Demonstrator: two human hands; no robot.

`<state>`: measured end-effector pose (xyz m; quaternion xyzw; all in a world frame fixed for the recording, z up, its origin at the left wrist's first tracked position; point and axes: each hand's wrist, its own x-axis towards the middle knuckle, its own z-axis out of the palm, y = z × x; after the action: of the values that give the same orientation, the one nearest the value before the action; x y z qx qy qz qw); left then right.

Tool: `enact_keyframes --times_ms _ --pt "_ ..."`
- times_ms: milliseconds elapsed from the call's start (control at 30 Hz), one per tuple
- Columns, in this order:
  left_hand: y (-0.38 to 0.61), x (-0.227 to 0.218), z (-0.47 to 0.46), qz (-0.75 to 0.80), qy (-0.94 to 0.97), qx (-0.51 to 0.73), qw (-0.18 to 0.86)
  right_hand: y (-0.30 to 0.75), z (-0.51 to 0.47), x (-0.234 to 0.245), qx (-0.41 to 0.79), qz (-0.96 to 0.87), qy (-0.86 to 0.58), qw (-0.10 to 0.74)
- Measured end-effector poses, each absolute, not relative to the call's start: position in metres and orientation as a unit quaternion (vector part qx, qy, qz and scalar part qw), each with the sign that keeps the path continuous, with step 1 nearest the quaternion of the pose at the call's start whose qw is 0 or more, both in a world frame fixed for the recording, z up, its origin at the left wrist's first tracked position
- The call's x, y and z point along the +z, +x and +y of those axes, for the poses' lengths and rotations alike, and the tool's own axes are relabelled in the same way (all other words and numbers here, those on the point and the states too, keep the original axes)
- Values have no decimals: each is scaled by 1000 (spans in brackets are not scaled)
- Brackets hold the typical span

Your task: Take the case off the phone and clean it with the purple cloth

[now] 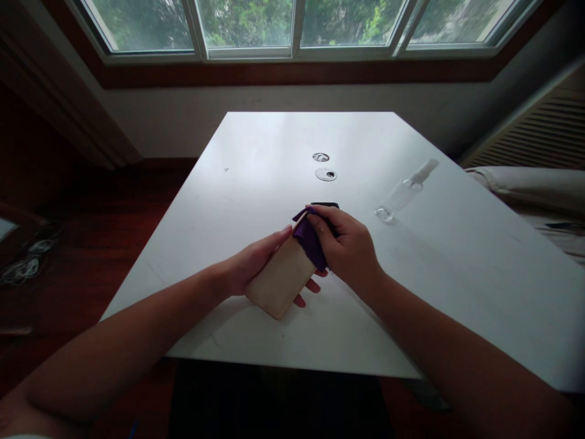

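Observation:
My left hand (250,261) grips a flat beige phone case (282,275) from below, its fingertips showing past the right edge. The case is tilted, with its far end up and to the right. A purple cloth (309,242) is pinched in my right hand (350,241) and folded over the far end of the case, touching it. Part of the cloth is hidden under the right fingers. Just behind that hand, the dark edge of a flat black object (325,204) shows on the table; most of it is covered.
On the white table (256,152), a clear spray bottle (402,194) lies on its side to the right. Two round cable holes, one with a lid (326,175), sit near the middle. A window (292,27) is beyond the table, and coiled cables (27,265) lie on the floor at left.

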<state>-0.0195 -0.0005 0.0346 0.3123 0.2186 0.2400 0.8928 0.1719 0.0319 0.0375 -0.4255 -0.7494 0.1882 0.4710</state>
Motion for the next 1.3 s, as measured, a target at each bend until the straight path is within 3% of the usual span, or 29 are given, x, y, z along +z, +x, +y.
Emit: enact_keyframes --times_ms 633,1000,1300 --pt "-15 40 -5 370 433 353 742 175 37 35 235 -737 -459 437" --pt "-16 37 -8 355 503 417 669 175 34 39 265 -730 -458 433" --pt "-19 33 -5 341 503 415 677 174 33 35 254 -727 -456 446"
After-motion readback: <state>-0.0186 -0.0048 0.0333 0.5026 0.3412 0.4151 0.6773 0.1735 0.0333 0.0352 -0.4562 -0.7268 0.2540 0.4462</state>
